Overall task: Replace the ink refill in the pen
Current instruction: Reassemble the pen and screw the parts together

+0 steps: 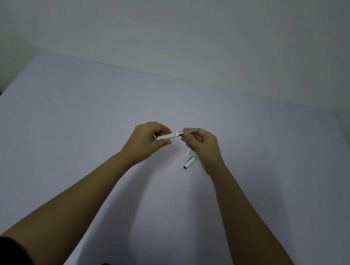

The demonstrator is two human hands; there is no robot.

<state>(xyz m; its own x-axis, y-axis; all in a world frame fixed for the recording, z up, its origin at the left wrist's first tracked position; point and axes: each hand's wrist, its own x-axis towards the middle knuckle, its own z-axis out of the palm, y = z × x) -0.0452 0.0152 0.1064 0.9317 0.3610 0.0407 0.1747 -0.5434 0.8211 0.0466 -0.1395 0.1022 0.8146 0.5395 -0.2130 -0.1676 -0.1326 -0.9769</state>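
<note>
Pen barrel [167,136] sits pinched in the left hand [147,142], white, thumb under and fingers curled over it, silver ring end poking out toward the right hand [202,147]. Right fingers [188,137] are closed on a thin tip piece [190,130] just past that ring, up off the table [64,121]. Below the right fingers a white refill [187,152] lies flat, partly hidden, and the cap [189,162] rests just beside it nearer the wrist.

Both bare forearms reach forward, the left hand [147,139] and right hand [202,145] near each other, fingers curled closed in a pinch.
</note>
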